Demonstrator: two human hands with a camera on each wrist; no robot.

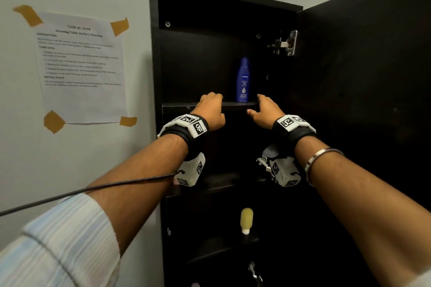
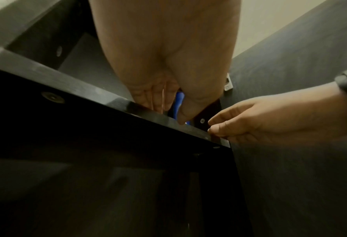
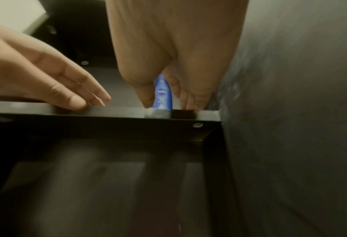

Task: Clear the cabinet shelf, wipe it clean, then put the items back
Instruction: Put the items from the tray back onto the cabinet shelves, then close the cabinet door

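Note:
A blue Nivea lotion bottle (image 1: 243, 79) stands upright on the upper shelf (image 1: 235, 105) of a black cabinet, towards the right. Both hands reach over that shelf's front edge and hold nothing. My left hand (image 1: 211, 107) lies left of the bottle, fingers straight on the shelf edge (image 2: 87, 89). My right hand (image 1: 264, 108) is just right of the bottle and apart from it. In the right wrist view the bottle (image 3: 162, 94) shows between the thumb and fingers of the right hand (image 3: 167, 106), further back on the shelf (image 3: 128, 112). The left hand (image 2: 168, 112) mostly hides the bottle (image 2: 179, 102).
The cabinet door (image 1: 361, 100) stands open at the right, with a metal hinge (image 1: 285, 44). A yellowish bottle (image 1: 246, 220) stands cap-down on a lower shelf. A task sheet (image 1: 81, 67) is taped to the wall at the left. A black cable (image 1: 93, 190) runs from my left wrist.

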